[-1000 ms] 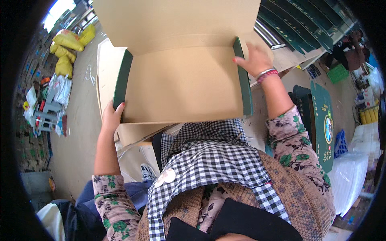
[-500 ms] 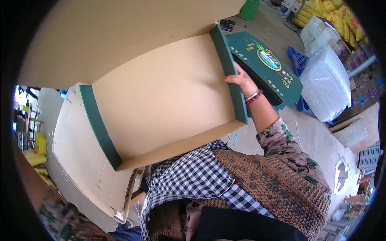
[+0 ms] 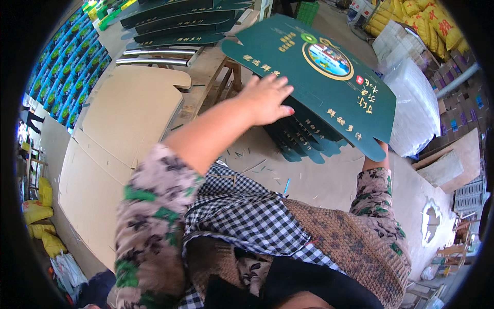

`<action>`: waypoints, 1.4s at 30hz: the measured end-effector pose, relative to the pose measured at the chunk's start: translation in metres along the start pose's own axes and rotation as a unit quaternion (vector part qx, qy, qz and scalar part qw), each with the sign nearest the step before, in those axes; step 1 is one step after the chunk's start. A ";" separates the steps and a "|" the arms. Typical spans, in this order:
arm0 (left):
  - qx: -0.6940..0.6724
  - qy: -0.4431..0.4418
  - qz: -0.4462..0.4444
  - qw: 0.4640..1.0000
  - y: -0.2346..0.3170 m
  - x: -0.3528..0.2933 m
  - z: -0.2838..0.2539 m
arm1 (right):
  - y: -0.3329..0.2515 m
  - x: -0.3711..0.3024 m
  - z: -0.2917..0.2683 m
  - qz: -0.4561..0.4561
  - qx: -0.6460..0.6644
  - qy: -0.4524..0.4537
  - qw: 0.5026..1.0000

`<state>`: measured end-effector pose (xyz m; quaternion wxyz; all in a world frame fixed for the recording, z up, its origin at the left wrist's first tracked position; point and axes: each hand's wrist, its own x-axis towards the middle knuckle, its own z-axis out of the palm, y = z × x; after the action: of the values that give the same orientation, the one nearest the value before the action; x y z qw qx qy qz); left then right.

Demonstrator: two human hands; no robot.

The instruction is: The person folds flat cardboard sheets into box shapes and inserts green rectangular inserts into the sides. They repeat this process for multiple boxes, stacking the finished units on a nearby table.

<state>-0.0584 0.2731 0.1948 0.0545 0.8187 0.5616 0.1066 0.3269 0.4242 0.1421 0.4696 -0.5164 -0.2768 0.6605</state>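
A dark green cardboard box (image 3: 329, 98) with a round picture and gold lettering lies lid up over a stack of similar green boxes (image 3: 303, 131). My left hand (image 3: 265, 100) is at the box's near left edge, its fingers spread and slightly blurred, the thumb pointing right. At the right end, a rounded flap covers most of my right hand (image 3: 380, 154). Only a bit of skin and the wrist show there, and its fingers are hidden.
Flat tan cardboard sheets (image 3: 118, 118) lie at left, beside a wooden bench with metal bars (image 3: 159, 54). More green boxes (image 3: 185, 23) are stacked at the far left. A plastic-wrapped white bundle (image 3: 414, 110) stands right of the box. Green scraps litter the floor.
The open box with its tan inside is no longer before me; a green lid now shows at right. My left hand has come across to it. My right hand has moved right and nearer.
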 end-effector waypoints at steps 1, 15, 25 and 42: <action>-0.022 -0.023 0.011 0.999 0.006 0.006 0.014 | 0.002 0.007 -0.007 -0.008 0.004 0.011 1.000; 0.086 0.307 -0.555 0.769 -0.104 -0.380 0.003 | 0.063 0.017 -0.090 -0.141 -0.012 0.275 0.951; 0.139 0.307 -0.772 0.539 -0.024 -0.672 0.058 | 0.247 -0.033 0.401 -0.557 -0.408 -0.365 0.625; -0.122 0.447 -0.820 0.337 0.026 -0.691 -0.044 | 0.165 -0.035 0.576 -0.369 -0.321 -0.434 0.757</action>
<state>-0.2848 -0.3814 0.1649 -0.0457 -0.2389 0.8714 0.4260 -0.2703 0.3947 0.1971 0.3129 -0.1531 -0.8159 0.4615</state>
